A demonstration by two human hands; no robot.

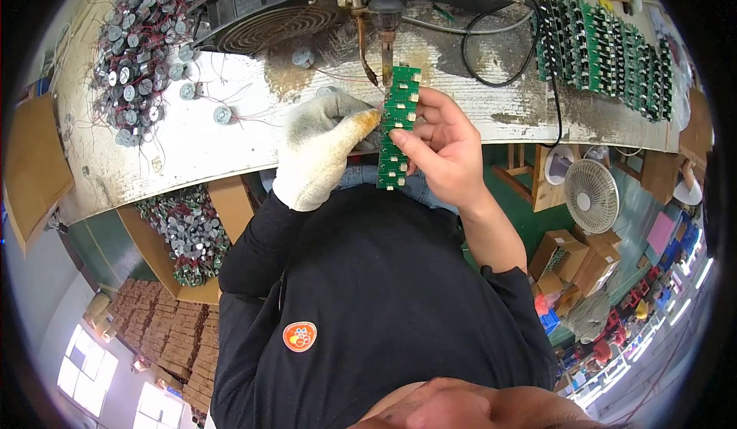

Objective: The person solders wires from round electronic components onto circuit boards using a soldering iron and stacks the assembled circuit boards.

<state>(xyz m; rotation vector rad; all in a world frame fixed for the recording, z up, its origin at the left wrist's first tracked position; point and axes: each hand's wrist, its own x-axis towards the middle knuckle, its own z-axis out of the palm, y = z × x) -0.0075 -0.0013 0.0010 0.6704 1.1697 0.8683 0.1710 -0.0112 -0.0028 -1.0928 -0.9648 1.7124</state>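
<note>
My right hand [444,139], bare, grips a long strip of green circuit board [395,153] with small white connectors along it. Its thumb presses on the face while the fingers curl behind. The strip's far end is right at the tip of a fixed soldering iron [387,45], beside a thin copper-coloured feed tube [364,49]. My left hand [318,141], in a whitish glove with a stained fingertip, is closed at the board's left edge. What its fingers pinch is hidden. A round grey motor [326,90] shows just behind the glove.
Several small motors with red wires [134,68] are heaped at the left of the worn table [192,153]. A black fan [269,22] stands at the back. Rows of green boards [606,53] lie at the right, past a black cable [556,99]. A carton of wired motors [223,237] sits below left.
</note>
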